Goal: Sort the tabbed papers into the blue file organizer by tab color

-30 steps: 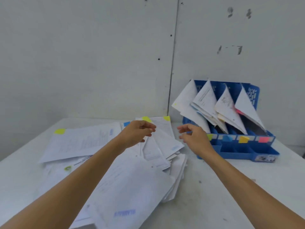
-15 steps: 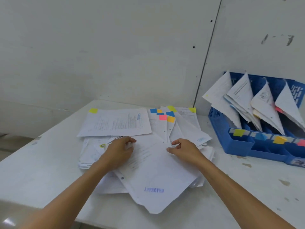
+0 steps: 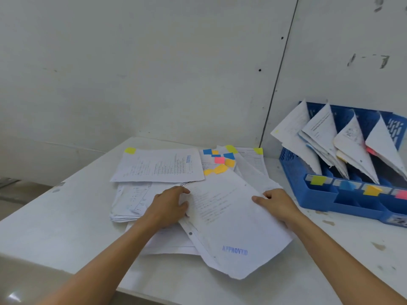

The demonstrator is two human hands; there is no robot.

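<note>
Surface: white desk (image 3: 66,216), set against a pale panelled wall (image 3: 154,62).

A loose pile of white tabbed papers (image 3: 132,201) is spread over the middle of the desk, reaching toward its far edge. On top of the pile, tilted, a white hole-punched stamped sheet (image 3: 231,221) is seen, with a blue "APPROVED" mark near its near edge.

The left hand (image 3: 169,205) is clenched on the left edge of the stamped sheet, thumb and forefinger on the paper. The right hand (image 3: 277,205) grasps the right edge, with the thumb laid on top; the other fingers are hidden beneath the sheet.

Two orange tabs (image 3: 217,169) are noted at the far corner of the stamped sheet; whether they are stuck to it cannot be told. Behind them a cluster of blue, orange and pink tabs (image 3: 218,156) is fanned out. A landscape printed sheet (image 3: 158,166) with a yellow tab (image 3: 130,150) lies at the far left of the pile.

The blue plastic file organizer (image 3: 319,194) stands at the right edge of the desk, near the wall. Filed white papers (image 3: 326,137) lean in its slots. Its front rail is marked by a yellow-green label (image 3: 317,180), a blue label (image 3: 346,185), an orange label (image 3: 372,190) and a pink label (image 3: 402,194).
</note>
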